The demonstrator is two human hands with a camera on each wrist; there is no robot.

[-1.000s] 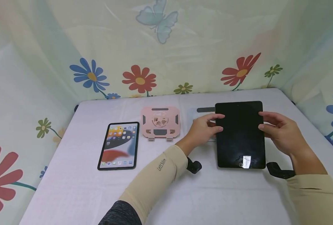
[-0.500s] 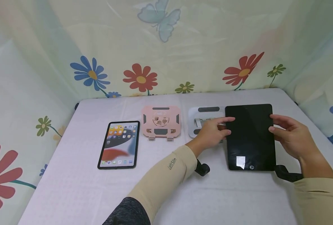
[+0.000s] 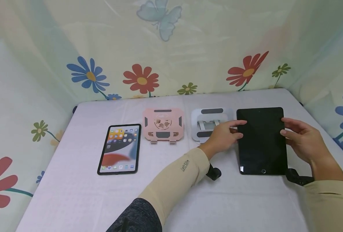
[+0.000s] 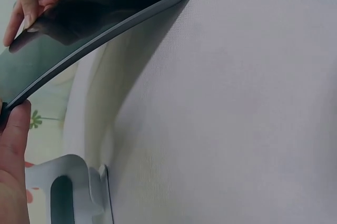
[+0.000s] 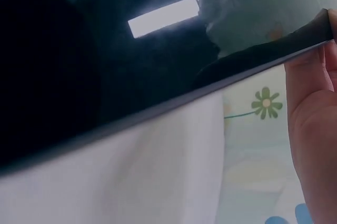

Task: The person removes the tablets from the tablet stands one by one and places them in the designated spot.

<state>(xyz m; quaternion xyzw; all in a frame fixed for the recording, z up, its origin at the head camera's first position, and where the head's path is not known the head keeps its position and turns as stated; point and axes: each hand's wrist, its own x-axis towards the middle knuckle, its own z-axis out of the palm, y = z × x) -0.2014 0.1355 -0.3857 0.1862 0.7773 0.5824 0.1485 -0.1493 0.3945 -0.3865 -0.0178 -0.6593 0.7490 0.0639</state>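
A black tablet (image 3: 262,145) with a dark screen and a round home button is held between both hands at the right side of the table. My left hand (image 3: 225,135) pinches its left edge with fingers and thumb. The right hand (image 3: 303,140) grips the right edge at about the same height. In the left wrist view the tablet (image 4: 95,29) tilts, its far end raised and its near end low by the cloth. The right wrist view shows the thumb (image 5: 310,118) at the tablet's edge.
Left of the tablet lies a pale grey-blue folding stand (image 3: 207,120), partly behind the left hand. Farther left lie a pink folding stand (image 3: 163,125) and a second tablet (image 3: 120,149) with its screen lit. White cloth (image 3: 81,199) covers the table; a flowered curtain (image 3: 206,48) hangs behind.
Both hands have moved the black tablet to the right, off the pale stand, which now shows more fully. The pink stand and the lit tablet have stayed in place.
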